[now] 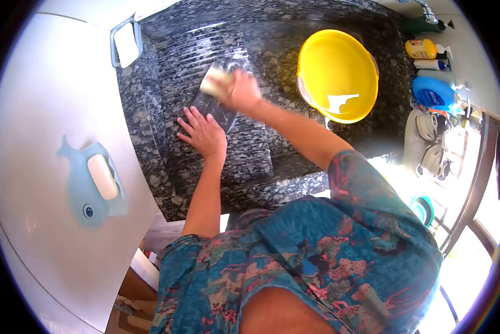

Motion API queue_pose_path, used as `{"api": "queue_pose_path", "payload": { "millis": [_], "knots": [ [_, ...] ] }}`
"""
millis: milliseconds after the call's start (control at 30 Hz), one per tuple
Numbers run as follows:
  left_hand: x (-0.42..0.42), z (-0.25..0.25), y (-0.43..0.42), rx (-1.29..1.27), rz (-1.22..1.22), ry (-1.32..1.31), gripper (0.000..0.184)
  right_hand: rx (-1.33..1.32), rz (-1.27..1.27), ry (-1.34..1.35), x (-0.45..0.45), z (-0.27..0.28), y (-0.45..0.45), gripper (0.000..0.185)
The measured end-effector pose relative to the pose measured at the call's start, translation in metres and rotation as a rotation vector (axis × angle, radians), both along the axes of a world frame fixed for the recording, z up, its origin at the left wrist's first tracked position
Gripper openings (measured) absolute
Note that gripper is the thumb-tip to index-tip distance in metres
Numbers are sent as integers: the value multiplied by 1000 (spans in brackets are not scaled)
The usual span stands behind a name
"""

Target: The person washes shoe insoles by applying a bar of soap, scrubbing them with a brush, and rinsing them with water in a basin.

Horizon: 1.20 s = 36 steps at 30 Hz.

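Observation:
A dark, wet, flat item (221, 114) lies on the ridged part of the speckled stone sink (205, 161). My left hand (204, 132) rests on its lower left edge, palm down with the fingers spread. Above it, my right hand (242, 92) is wrapped round a pale block (216, 81), blurred by motion, over the item's upper part. Whether the block is a brush or soap cannot be made out.
A yellow basin (339, 72) with some water stands in the sink to the right. Bottles, among them a blue one (432, 93), and shoes (428, 139) line the right side. Soap dishes (114, 50) (77, 178) are on the left.

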<state>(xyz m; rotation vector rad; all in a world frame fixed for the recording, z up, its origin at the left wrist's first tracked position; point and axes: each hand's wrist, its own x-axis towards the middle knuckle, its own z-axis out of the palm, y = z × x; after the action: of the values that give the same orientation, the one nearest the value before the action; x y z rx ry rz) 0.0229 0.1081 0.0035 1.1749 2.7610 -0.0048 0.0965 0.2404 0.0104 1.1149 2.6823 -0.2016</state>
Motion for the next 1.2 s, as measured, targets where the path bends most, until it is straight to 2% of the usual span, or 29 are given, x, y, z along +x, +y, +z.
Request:
{"api": "queue_pose_path", "payload": {
  "millis": [33, 67, 133, 167, 233, 300, 367, 433, 500, 533, 567, 633, 700, 733, 767, 833, 900, 967, 1033, 1067, 1100, 1167, 1200],
  "knots": [
    [0, -1, -2, 10, -3, 4, 55, 38, 155, 48, 4, 8, -22, 61],
    [-1, 1, -1, -66, -2, -22, 55, 36, 138, 48, 3, 5, -18, 61],
    [0, 5, 2, -46, -3, -33, 55, 30, 102, 61, -8, -10, 10, 62],
    [0, 8, 2, -37, 2, -34, 55, 22, 1, -78, -15, -26, 47, 62],
    [-3, 9, 2, -53, 6, -15, 55, -38, -102, 116, -20, -17, 75, 61],
    [1, 4, 3, -14, 1, -33, 56, -102, -191, 73, -23, -2, 49, 59],
    [2, 7, 3, -11, -20, -26, 55, -86, 112, 50, -12, 3, -1, 61],
    [1, 2, 2, -14, -41, 22, 54, -192, 216, 43, -8, 34, -13, 62],
    [2, 2, 1, 36, -35, 7, 54, -8, -9, -15, -17, -7, 33, 59],
    [2, 4, 4, 20, -28, 2, 55, 8, -60, 62, -18, -22, 65, 54],
    [1, 6, 4, -1, -25, -3, 55, -47, -94, 89, -21, -14, 79, 53],
    [1, 3, 2, -7, -23, 4, 55, -20, -154, 87, -24, -9, 63, 54],
    [1, 2, 4, 5, -19, -14, 55, -80, -3, 41, -6, 1, 15, 59],
    [0, -1, 3, 14, -24, -11, 55, -243, 48, 126, 6, 2, -6, 64],
    [0, -1, 1, 15, -30, -8, 55, -290, 111, 144, 18, 23, -15, 65],
    [0, 0, 2, 24, -42, 3, 54, -147, 89, 45, 30, 13, 5, 65],
    [1, 1, 5, 17, -32, -2, 54, 44, -145, 118, 25, -25, 56, 63],
    [2, 3, 4, 5, -39, -2, 54, 91, -165, 216, 16, -25, 63, 58],
    [2, 5, 3, 10, -36, -35, 55, 18, -167, 194, 22, -16, 24, 55],
    [2, 3, 5, 15, -31, -51, 56, -4, -77, 210, 31, -8, -3, 54],
    [1, 0, 5, 19, -38, -39, 56, -181, -24, 215, 38, 9, -25, 57],
    [0, -6, 1, 18, -58, -11, 57, -157, 129, 209, 47, 23, -31, 57],
    [1, -4, 2, 45, -58, -13, 56, -83, 27, 202, 44, 11, -15, 57]
  ]
}}
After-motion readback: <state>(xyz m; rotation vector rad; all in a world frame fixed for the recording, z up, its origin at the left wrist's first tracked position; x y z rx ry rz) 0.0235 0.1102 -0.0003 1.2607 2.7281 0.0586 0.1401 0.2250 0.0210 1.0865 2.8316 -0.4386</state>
